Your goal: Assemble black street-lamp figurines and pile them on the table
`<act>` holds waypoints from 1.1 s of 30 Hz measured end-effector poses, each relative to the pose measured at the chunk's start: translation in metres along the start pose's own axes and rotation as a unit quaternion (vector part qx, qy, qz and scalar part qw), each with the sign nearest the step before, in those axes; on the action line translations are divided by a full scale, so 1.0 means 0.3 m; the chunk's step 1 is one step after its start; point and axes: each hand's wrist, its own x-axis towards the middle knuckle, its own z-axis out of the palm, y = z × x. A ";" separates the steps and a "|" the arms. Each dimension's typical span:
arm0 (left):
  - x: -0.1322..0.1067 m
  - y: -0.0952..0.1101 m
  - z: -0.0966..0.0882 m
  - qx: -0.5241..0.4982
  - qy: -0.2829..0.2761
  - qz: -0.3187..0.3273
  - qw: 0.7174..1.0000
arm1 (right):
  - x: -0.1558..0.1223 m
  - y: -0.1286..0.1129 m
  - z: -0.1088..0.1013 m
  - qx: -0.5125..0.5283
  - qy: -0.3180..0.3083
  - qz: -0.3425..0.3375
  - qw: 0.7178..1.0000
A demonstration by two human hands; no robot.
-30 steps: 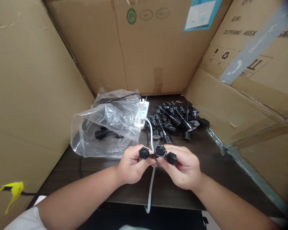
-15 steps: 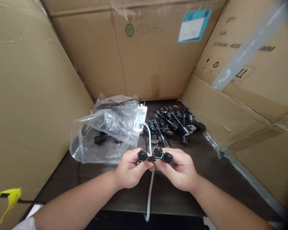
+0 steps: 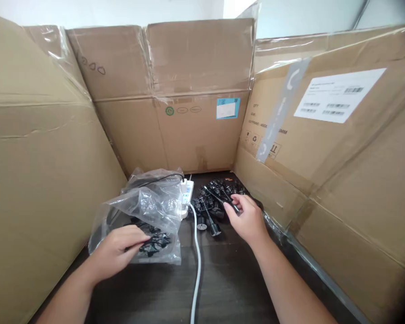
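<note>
My left hand (image 3: pixel 119 249) is closed, its fingertips pinching a black piece with small lantern-shaped heads (image 3: pixel 157 242). That piece is over the front of a clear plastic bag (image 3: pixel 118 216); whether it touches the bag I cannot tell. More black parts show through the plastic behind it. My right hand (image 3: pixel 248 218) is at the right side of a pile of black stemmed pieces (image 3: pixel 209 207) with round cylindrical ends. Thumb and fingers are closed round a black stemmed piece (image 3: pixel 236 209), which still lies among the others.
A white power strip (image 3: pixel 188 191) stands between bag and pile, its white cable (image 3: pixel 198 261) running forward across the dark table (image 3: pixel 232 279). Cardboard walls enclose the table at left (image 3: pixel 47 180), back (image 3: pixel 189 139) and right (image 3: pixel 340 180).
My hands have moved apart from the middle. The left has carried its lantern-headed piece to the bag; the right has reached forward to the pile. The view has tilted up.
</note>
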 end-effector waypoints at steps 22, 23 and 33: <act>0.002 -0.129 0.077 0.185 -0.046 -0.157 0.969 | -0.001 -0.001 0.021 -0.009 0.095 -0.109 0.989; 0.000 -0.110 0.061 0.178 -0.042 -0.151 0.971 | -0.005 -0.013 0.022 0.016 0.109 -0.138 0.984; 0.163 0.261 0.144 -0.315 0.093 -0.241 0.913 | -0.111 -0.146 0.032 0.147 0.035 -0.264 0.953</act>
